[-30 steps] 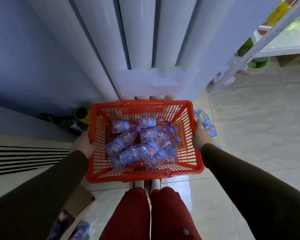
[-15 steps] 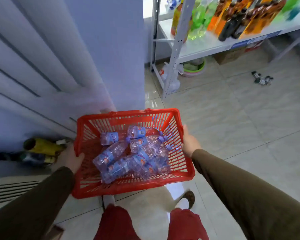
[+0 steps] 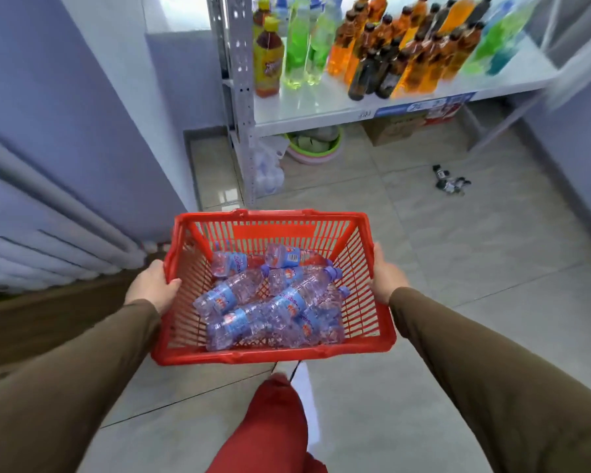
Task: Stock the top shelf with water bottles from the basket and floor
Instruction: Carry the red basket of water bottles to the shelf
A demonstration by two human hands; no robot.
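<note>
I carry a red plastic basket (image 3: 376, 295) in front of me above the tiled floor. Several small water bottles (image 3: 253, 302) with blue labels lie piled inside it. My left hand (image 3: 154, 285) grips the basket's left rim, thumb over the edge. On the right rim my right hand (image 3: 384, 274) holds the basket from outside. Ahead stands a white metal shelf unit (image 3: 321, 110); only a lower shelf board shows, and the top shelf is out of view.
Coloured drink bottles (image 3: 389, 52) crowd the visible shelf. Under it sit a green basin (image 3: 314, 145), a wrapped pack of bottles (image 3: 267, 165) and a cardboard box (image 3: 396, 131). Small dark objects (image 3: 449, 182) lie on the floor at right. A radiator (image 3: 31, 240) lines the left wall.
I have turned right from the radiator wall toward the shelf unit, carrying the basket in both hands. The shelf now fills the upper view and looks nearer.
</note>
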